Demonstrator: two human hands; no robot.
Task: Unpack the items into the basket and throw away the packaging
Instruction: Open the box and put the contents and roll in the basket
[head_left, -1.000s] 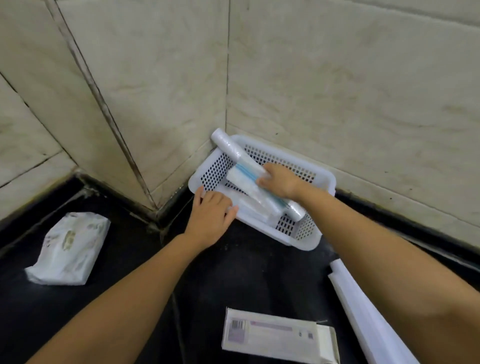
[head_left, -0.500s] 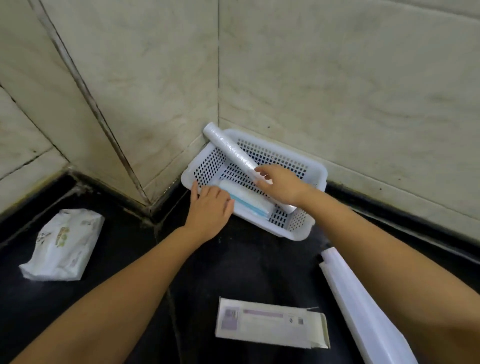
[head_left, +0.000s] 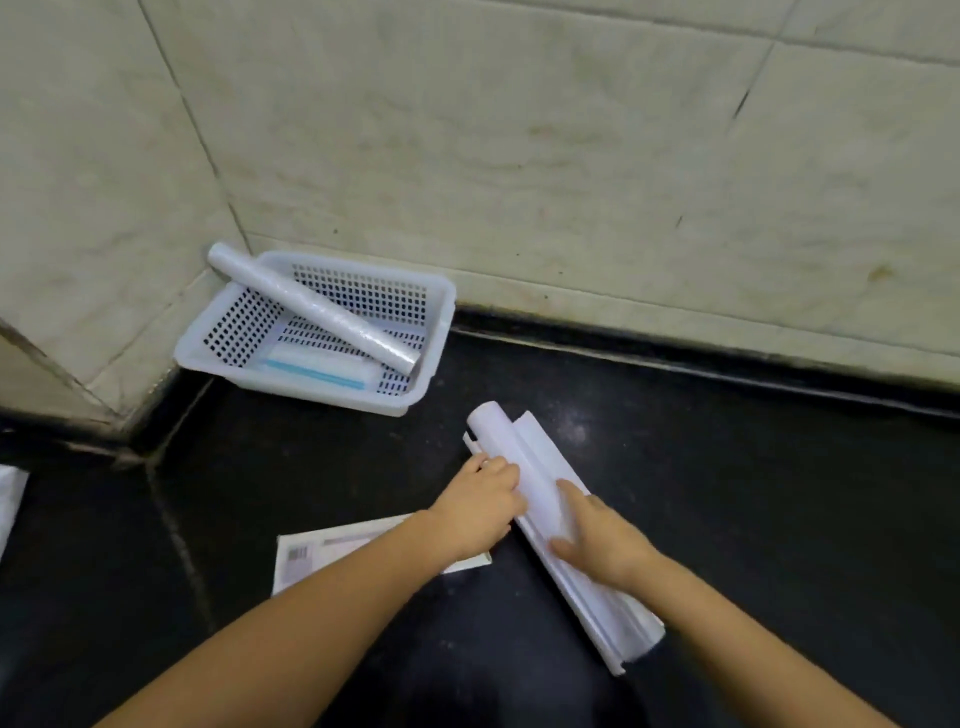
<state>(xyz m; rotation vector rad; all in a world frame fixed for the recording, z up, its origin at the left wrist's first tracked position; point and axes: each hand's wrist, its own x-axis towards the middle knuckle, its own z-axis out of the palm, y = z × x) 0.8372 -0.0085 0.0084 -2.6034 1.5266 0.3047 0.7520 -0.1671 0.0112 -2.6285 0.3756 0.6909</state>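
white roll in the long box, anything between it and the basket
Nothing visible on the black floor between the white roll, which both the left hand and right hand are on, and the white basket. Inside, a clear-wrapped roll lies diagonally across it over a blue-striped pack, taking up room.

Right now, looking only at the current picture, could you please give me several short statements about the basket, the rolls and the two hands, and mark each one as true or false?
1. The white perforated plastic basket stands in the wall corner. True.
2. The shiny film-wrapped roll lies fully flat inside the basket. False: it leans diagonally, one end over the rim.
3. Both hands are on the long white paper-like roll on the black floor. True: left hand, right hand.
4. The flat white cardboard box is in the basket. False: it lies on the floor, under the left forearm.
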